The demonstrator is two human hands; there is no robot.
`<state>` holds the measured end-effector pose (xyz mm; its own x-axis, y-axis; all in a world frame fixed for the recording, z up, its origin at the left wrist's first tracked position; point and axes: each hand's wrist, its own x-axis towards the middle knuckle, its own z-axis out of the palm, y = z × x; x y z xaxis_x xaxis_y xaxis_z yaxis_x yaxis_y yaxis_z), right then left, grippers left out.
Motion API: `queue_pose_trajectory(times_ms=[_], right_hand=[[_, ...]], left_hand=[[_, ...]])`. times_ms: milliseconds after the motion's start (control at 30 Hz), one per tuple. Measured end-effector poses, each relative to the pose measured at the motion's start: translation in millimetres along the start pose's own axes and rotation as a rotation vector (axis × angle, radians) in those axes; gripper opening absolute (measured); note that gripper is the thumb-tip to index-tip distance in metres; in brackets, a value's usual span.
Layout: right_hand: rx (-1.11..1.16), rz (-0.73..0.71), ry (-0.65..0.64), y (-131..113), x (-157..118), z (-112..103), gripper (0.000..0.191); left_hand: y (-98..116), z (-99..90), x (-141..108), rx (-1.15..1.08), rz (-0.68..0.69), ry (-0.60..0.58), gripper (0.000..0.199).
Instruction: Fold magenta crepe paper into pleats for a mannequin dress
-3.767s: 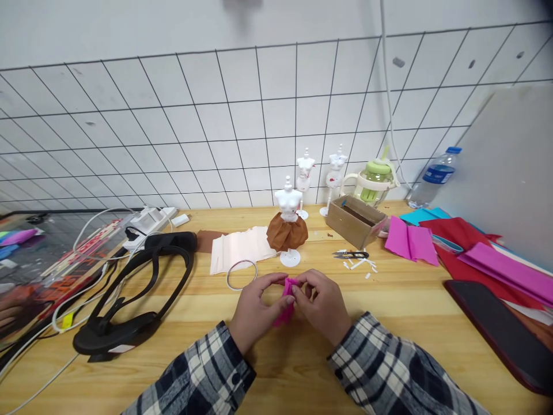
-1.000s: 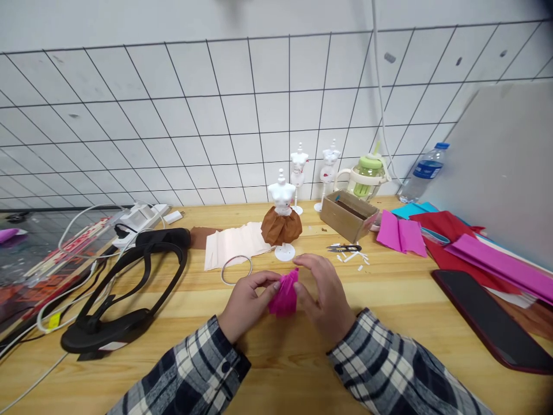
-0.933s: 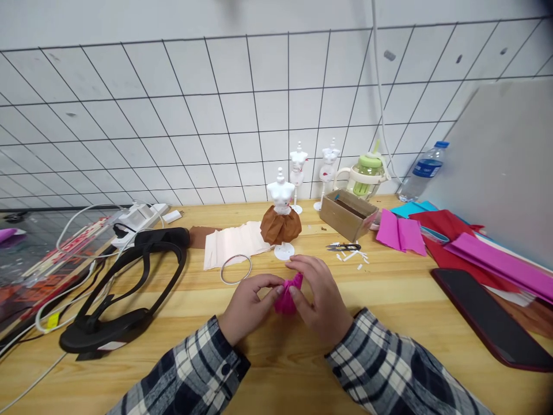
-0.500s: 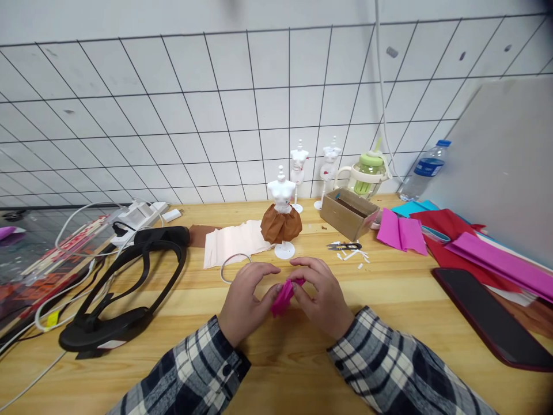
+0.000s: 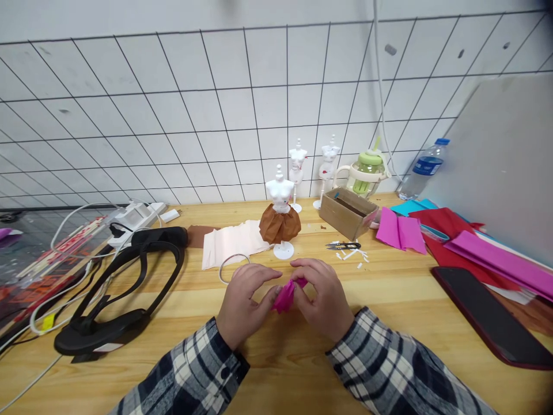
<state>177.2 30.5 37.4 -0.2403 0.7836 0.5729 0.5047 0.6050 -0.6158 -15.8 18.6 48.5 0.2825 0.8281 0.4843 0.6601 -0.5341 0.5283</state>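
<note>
A small crumpled piece of magenta paper (image 5: 284, 297) is pinched between my two hands, low in the middle of the head view. My left hand (image 5: 247, 301) grips its left side with thumb and fingers. On its right side, my right hand (image 5: 323, 297) pinches the upper edge. Just beyond them stands a white mannequin (image 5: 280, 193) wearing a puffy brown paper skirt (image 5: 280, 225). Pale pink paper (image 5: 233, 245) and a thin metal ring (image 5: 224, 266) lie to the left of the mannequin.
Two more mannequins stand by the wall. Right of centre are a cardboard box (image 5: 347, 213), a green-lidded jug (image 5: 368, 172), and black snips (image 5: 343, 246) among white scraps. A phone (image 5: 492, 314) and coloured papers lie right; a black headset (image 5: 129, 288) lies left.
The magenta paper has shifted slightly and its folds look more spread between my fingers. Both hands keep nearly the same places, and the whole view has shifted a little.
</note>
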Motion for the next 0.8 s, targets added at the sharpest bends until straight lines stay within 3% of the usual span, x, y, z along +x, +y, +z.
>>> queue_pose_trajectory(times_ms=[167,433,733,800], right_hand=[[-0.024,0.021,-0.041,-3.9,-0.1,-0.6,0.006],[0.023,0.021,-0.052,-2.4,0.3,0.4,0.008],[0.034,0.036,-0.077,-4.8,-2.2,0.3,0.003],[0.074,0.051,-0.086,-3.4,-2.5,-1.3,0.011]], left_hand=[[1.0,1.0,2.3,-0.014,0.053,-0.068,0.016],[-2.0,3.0,2.4,-0.208,-0.069,-0.139,0.025],[-0.9,5.7,2.4,-0.156,-0.034,-0.102,0.013],[-1.3,5.3,2.4,-0.157,-0.061,-0.104,0.015]])
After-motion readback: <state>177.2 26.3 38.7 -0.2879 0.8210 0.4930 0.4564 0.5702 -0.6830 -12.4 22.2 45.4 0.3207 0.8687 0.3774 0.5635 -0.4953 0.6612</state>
